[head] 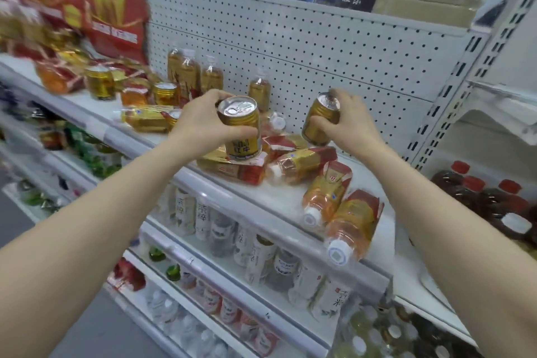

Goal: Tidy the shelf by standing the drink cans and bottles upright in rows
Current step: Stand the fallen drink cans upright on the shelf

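Observation:
My left hand [200, 122] grips a gold drink can [242, 132] upright above the white shelf [279, 197]. My right hand [345, 122] grips a second gold can [319, 122], tilted to the left, a little further right. Below the cans several gold-and-red labelled bottles lie on their sides, among them one [302, 164] under my hands and two [353, 225] at the shelf's front edge with their white caps pointing out. Three bottles [191, 73] and another [259, 93] stand upright against the pegboard. Two more cans [100, 83] [165, 93] stand at the left.
The pegboard back wall [319, 46] closes the shelf behind. Red gift boxes [96, 3] fill the left end. Lower shelves hold pale tea bottles [255, 253] and water bottles. Dark red-capped bottles [494, 197] sit on the neighbouring unit to the right.

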`<act>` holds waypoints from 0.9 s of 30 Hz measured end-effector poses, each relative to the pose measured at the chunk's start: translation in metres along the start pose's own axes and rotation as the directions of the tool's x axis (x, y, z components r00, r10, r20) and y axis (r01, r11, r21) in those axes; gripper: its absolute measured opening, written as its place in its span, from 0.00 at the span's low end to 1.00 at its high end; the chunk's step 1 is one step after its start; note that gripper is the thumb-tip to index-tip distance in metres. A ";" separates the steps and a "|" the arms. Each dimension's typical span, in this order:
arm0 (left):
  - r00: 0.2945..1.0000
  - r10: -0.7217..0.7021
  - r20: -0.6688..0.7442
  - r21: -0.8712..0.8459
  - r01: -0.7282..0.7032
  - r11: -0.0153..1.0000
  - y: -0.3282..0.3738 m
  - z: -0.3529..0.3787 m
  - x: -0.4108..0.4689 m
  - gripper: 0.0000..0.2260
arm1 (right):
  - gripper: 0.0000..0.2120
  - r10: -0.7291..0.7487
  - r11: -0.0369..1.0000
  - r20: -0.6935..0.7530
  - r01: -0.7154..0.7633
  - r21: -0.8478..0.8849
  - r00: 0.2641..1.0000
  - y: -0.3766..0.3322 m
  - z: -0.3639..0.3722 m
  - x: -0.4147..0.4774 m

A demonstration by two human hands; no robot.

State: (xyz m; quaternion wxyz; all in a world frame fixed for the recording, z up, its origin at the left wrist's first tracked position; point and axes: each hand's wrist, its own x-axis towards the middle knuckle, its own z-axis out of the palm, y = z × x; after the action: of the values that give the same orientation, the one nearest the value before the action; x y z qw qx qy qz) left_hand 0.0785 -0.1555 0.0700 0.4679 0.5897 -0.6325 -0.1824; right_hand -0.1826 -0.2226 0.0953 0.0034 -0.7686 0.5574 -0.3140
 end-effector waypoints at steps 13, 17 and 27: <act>0.960 -0.227 -0.164 -0.046 0.222 0.974 -0.183 -0.219 -0.037 0.33 | 0.38 -0.128 0.950 0.149 0.077 0.303 0.981 -0.258 0.176 0.015; 0.917 -0.307 -0.254 -0.073 0.298 0.952 -0.243 -0.277 -0.054 0.30 | 0.34 -0.189 0.917 0.253 0.079 0.391 0.949 -0.331 0.246 0.018; 0.801 -0.428 -0.419 -0.021 0.462 0.886 -0.396 -0.413 -0.043 0.30 | 0.31 -0.398 0.805 0.321 0.160 0.571 0.859 -0.504 0.419 0.091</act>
State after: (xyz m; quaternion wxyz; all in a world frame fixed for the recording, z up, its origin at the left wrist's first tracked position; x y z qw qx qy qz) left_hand 0.6342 -0.0772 -0.0513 0.5101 0.7652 -0.3699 -0.1324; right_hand 0.4689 -0.2542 -0.0185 0.2874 -0.8624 0.3129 -0.2753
